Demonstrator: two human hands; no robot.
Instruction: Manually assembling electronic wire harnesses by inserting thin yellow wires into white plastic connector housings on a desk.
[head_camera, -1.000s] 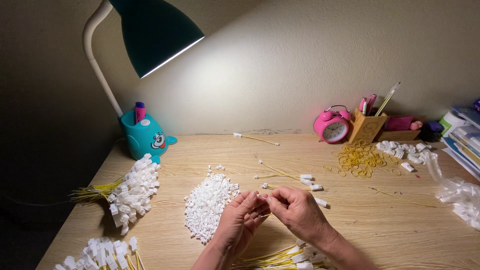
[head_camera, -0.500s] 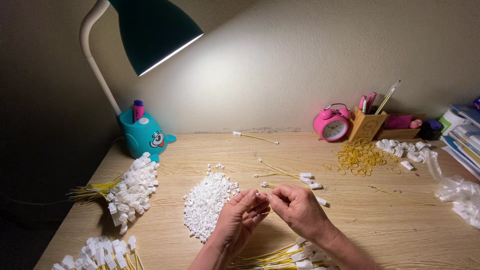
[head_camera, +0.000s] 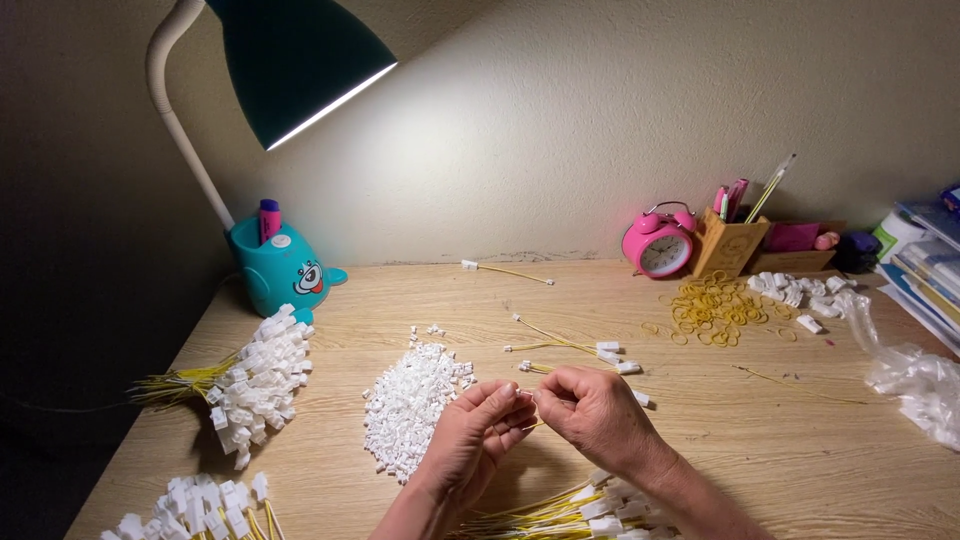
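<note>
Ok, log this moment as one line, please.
left hand: pinching thin yellow wire | right hand: fingers at same wire | pile of white connectors: beside left hand | finished bundle: far left

Connector pile (head_camera: 412, 405) lies left of the hands (head_camera: 535, 420); clock (head_camera: 657, 245) behind.

A wooden desk (head_camera: 800, 470) is seen from above under a teal lamp (head_camera: 300, 60). The left hand (head_camera: 470, 440) and right hand (head_camera: 595, 415) are brought together at centre, fingertips pinched on a small white connector (head_camera: 527, 396) with thin yellow wire. A pile of loose white connectors (head_camera: 410, 405) is placed just left of the hands. Bundles of finished yellow wires (head_camera: 250, 385) are laid at left and near the wrists. Yellow rubber bands (head_camera: 715, 310), a pink alarm clock (head_camera: 657, 245) and a wooden pen holder (head_camera: 730, 245) are set at the back right.
</note>
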